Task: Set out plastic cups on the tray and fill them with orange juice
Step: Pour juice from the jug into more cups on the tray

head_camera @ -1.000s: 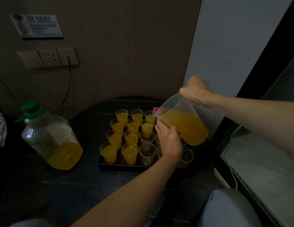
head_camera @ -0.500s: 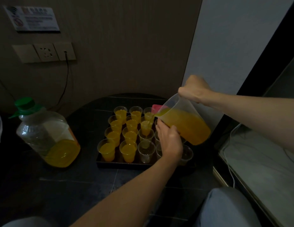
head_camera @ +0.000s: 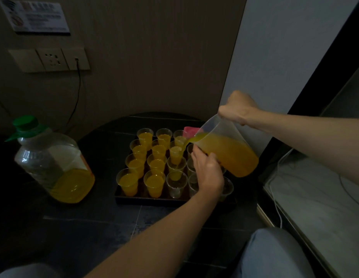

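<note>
A dark tray on the black table holds several clear plastic cups in rows. The two left columns are full of orange juice, such as the front cup. My right hand grips the handle of a clear jug of juice, tilted with its spout over the third-column cup. A thin stream runs into that cup. My left hand curls under the jug's front, over the right-hand cups. Empty cups stand at the front of the tray.
A large clear bottle with a green cap, partly full of juice, stands left of the tray. A pink thing lies behind the jug's spout. A wall socket with a black cable is at the back. A white counter with cables is on the right.
The jug has tipped slightly further and juice now runs from its spout into the third-column cup. Both hands stay in place; the view has shifted a little.
</note>
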The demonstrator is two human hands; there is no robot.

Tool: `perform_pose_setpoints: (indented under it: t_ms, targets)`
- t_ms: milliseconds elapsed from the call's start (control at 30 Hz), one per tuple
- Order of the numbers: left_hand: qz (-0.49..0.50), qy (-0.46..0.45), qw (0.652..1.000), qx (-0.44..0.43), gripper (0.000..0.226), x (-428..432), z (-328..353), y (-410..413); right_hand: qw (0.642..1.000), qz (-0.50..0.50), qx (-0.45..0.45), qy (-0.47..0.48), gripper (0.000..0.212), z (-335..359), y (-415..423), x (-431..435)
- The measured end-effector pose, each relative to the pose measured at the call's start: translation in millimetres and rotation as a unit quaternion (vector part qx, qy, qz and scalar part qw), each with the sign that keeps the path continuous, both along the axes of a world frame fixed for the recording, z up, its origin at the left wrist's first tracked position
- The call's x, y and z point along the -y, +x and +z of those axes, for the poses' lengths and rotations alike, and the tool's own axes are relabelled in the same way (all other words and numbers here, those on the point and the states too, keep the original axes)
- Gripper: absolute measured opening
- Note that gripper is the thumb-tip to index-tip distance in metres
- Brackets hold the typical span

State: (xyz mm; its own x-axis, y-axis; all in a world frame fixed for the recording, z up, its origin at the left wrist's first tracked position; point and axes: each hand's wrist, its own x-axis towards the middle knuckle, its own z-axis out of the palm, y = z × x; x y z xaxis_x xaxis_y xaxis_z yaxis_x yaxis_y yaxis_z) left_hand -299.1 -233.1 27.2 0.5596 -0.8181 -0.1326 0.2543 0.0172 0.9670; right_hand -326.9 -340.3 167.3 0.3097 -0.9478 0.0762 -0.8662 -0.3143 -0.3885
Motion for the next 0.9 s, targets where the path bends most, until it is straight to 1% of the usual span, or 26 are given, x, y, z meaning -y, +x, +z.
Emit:
perform_pose_setpoints:
  t_ms: [200, 367, 733, 900]
  targets:
    - [-0.002, -0.009, 1.000, -0.001, 0.068, -1.9, -0.1, 0.5, 1.000, 0.003, -0.004, -0.010, 0.034, 1.2, -2.4, -2.5]
    - [-0.002, -0.014, 1.000, -0.008, 0.070, -3.6, -1.0, -1.6, 1.000, 0.004, -0.012, -0.009, 0.029, 3.5, -1.7, -4.3]
    - [-0.004, -0.018, 1.000, -0.014, 0.065, -6.7, 0.1, -1.8, 1.000, 0.013, -0.021, -0.010, 0.031, 2.6, -1.7, -6.8]
    - [-0.006, -0.019, 1.000, -0.017, 0.067, -7.0, -0.4, -0.5, 1.000, 0.011, -0.026, -0.013, 0.031, 2.7, -0.6, -6.0]
